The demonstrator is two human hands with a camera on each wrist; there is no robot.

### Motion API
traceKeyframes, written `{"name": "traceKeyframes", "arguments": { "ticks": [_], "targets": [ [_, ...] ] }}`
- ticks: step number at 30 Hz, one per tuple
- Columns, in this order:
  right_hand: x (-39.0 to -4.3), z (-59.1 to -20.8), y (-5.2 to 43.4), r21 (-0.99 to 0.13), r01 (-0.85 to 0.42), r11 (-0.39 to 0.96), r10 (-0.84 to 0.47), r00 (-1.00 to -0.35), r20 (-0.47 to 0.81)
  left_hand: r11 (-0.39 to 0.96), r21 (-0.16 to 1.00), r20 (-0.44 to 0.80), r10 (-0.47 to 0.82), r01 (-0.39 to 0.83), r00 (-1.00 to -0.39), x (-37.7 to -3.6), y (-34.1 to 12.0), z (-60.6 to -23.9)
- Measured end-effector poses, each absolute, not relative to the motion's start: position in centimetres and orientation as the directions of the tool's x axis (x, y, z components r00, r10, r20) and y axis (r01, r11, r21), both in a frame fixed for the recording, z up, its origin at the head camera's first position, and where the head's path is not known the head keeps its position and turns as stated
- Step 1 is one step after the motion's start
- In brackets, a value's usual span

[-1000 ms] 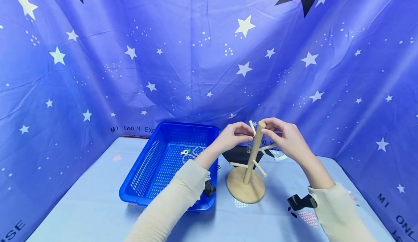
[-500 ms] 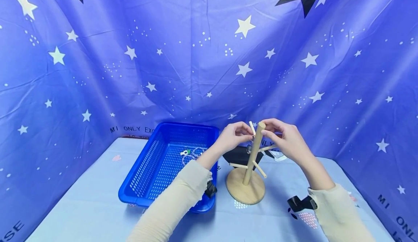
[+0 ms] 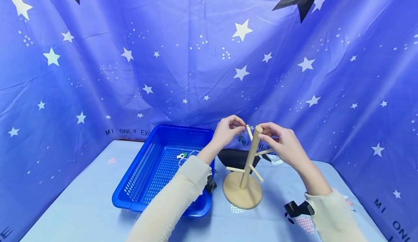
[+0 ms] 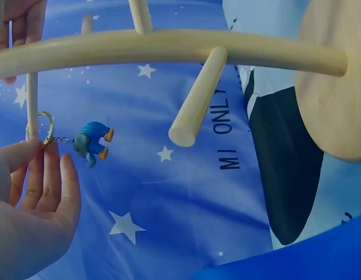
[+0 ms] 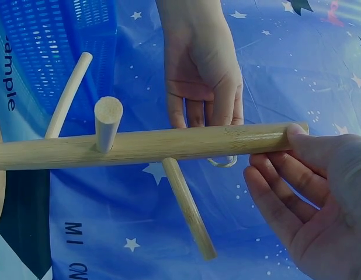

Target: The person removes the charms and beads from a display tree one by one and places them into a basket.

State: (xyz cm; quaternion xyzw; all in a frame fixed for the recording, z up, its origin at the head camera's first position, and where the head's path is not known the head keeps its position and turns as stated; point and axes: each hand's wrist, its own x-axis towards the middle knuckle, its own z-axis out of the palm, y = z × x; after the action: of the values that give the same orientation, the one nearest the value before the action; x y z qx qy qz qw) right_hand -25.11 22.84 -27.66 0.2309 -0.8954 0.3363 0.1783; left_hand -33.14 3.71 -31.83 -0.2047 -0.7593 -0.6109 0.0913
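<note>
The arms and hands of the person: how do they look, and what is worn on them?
Both arms wear long, loose sleeves of pale cream cloth, the left sleeve and the right sleeve. A small black device sits at each wrist, one at the left and one at the right. The left hand and right hand are bare: no gloves, and no rings visible on the fingers.

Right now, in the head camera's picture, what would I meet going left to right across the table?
Blue basket → left hand → small blue keychain figure → wooden peg stand → right hand.
</note>
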Motion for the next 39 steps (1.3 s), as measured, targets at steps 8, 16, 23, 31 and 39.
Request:
{"name": "traceKeyframes", "arguments": {
  "ticks": [8, 16, 23, 31, 39],
  "targets": [
    [-24.9, -28.4, 22.2, -0.534, -0.529, 0.659, -0.296, -0.836, 0.462, 0.134, 0.896, 0.404, 0.151, 0.424, -0.902, -33.5, 2.5, -32.3],
    [-25.0, -28.1, 22.1, -0.525, -0.544, 0.654, -0.303, -0.825, 0.478, 0.133, 0.910, 0.380, 0.113, 0.393, -0.918, -34.2, 0.7, -31.8],
    [-25.0, -27.9, 22.4, -0.520, -0.563, 0.642, -0.309, -0.811, 0.497, 0.113, 0.928, 0.342, 0.112, 0.354, -0.933, -34.5, -1.5, -31.4],
    [-25.1, -27.7, 22.8, -0.507, -0.564, 0.652, -0.300, -0.806, 0.511, 0.093, 0.934, 0.332, 0.128, 0.344, -0.935, -34.7, -5.0, -31.4],
    [-25.1, -27.8, 22.9, -0.513, -0.556, 0.654, -0.297, -0.812, 0.502, 0.046, 0.962, 0.263, 0.125, 0.270, -0.957, -34.5, -9.3, -32.7]
  ]
}}
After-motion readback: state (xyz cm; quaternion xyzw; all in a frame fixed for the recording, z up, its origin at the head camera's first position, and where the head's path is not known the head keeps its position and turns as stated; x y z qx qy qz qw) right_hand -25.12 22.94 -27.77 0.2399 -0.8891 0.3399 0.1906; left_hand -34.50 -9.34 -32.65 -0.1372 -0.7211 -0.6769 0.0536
